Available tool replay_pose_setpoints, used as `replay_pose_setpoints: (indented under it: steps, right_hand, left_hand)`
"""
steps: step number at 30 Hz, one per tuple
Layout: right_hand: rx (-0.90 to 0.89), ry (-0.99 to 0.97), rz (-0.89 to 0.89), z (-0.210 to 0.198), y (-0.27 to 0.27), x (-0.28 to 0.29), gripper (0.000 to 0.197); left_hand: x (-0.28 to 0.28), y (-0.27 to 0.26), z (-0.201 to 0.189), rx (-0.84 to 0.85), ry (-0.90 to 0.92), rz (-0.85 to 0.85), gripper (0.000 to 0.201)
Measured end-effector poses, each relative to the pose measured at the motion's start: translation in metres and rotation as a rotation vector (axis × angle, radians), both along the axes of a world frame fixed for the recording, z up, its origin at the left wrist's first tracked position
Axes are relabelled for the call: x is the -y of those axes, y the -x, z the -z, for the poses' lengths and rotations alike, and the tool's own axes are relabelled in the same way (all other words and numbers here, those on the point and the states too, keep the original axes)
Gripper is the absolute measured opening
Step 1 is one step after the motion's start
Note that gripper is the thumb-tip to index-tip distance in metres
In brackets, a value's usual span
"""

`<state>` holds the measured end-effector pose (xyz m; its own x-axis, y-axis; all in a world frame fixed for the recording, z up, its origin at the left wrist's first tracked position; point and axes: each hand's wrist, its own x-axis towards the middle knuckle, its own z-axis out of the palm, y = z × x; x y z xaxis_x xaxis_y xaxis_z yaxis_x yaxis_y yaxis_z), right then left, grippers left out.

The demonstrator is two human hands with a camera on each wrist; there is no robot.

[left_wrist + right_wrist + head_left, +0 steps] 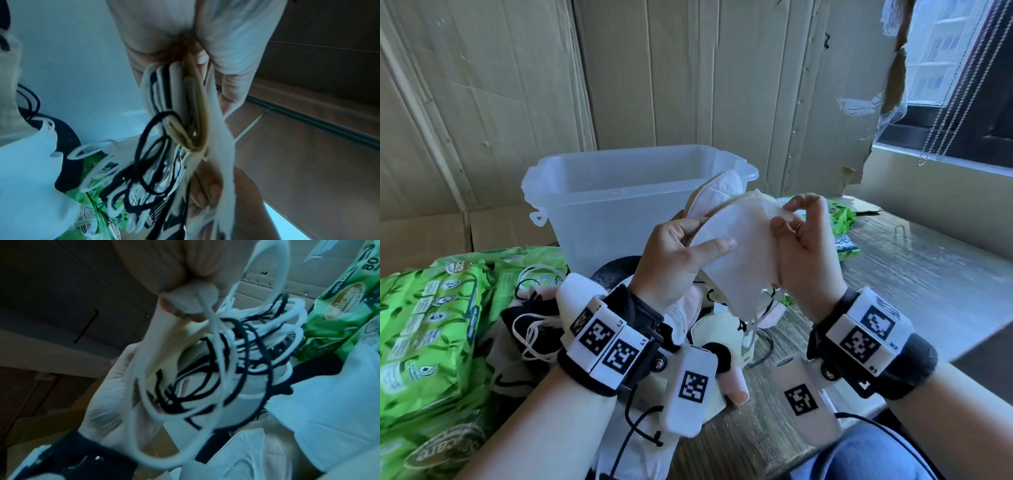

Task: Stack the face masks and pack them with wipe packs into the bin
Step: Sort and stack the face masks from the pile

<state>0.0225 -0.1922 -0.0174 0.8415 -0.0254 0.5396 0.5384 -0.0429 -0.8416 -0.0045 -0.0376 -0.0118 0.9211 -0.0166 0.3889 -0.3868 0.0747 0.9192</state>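
holding one mask stack (736, 246) in both hands, one bin (619, 192) behind.

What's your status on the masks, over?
Left hand grips mask stack; right hand pinches its edge. Bin looks empty. Ear loops tangled below.

The face masks (739, 246) are soft matt cloth, finely textured, with thin elastic ear loops (246, 345). Behind them, the bin (619, 192) is smooth, frosted, see-through plastic. Left of the bin, the wipe packs (428, 329) are glossy crinkled plastic film. The table (914, 274) shows matt wood grain; the wall (688, 68) behind the bin is creased cardboard.
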Motion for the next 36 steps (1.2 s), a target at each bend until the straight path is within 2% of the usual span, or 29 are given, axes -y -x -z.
replay_pose_setpoints:
  steps: [3, 6, 9, 15, 20, 23, 25, 27, 31, 33, 36]
  right_hand:
    - [-0.049, -0.051, -0.022, -0.002, 0.003, -0.001, 0.024]
    - [-0.064, -0.035, -0.024, -0.005, 0.005, 0.002, 0.029]
    - [-0.006, 0.057, 0.010, -0.007, 0.002, 0.008, 0.033]
    - [0.181, 0.175, 0.142, -0.006, -0.002, 0.018, 0.031]
    - [0.257, 0.215, 0.112, -0.005, 0.002, 0.017, 0.025]
    - [0.181, 0.165, 0.091, -0.007, 0.001, 0.019, 0.035]
    - [0.134, 0.136, 0.058, -0.008, 0.000, 0.018, 0.028]
    - [0.170, 0.135, 0.129, -0.007, 0.002, 0.018, 0.021]
    - [0.375, 0.136, 0.290, -0.003, 0.005, 0.015, 0.019]
    - [0.426, 0.124, 0.317, 0.000, 0.007, 0.014, 0.023]
    - [0.385, 0.157, 0.336, -0.001, 0.011, 0.014, 0.037]
  left_hand:
    - [-0.003, -0.004, 0.001, 0.023, -0.044, -0.056, 0.014]
    - [-0.004, -0.007, 0.002, 0.050, -0.078, -0.094, 0.023]
    - [-0.004, -0.007, 0.002, 0.074, -0.099, -0.116, 0.031]
    - [-0.003, -0.005, -0.001, 0.128, -0.078, -0.048, 0.035]
    - [-0.002, -0.004, -0.001, 0.157, -0.052, 0.018, 0.041]
    - [0.000, -0.003, 0.000, 0.158, -0.058, 0.033, 0.039]
    - [0.001, -0.002, 0.000, 0.155, -0.066, 0.029, 0.038]
    - [0.001, -0.003, 0.001, 0.145, -0.073, 0.016, 0.037]
    - [0.000, -0.004, 0.002, 0.129, -0.070, -0.032, 0.034]
    - [0.000, -0.003, 0.002, 0.121, -0.062, -0.053, 0.034]
    - [0.000, -0.003, 0.001, 0.110, -0.046, -0.062, 0.034]
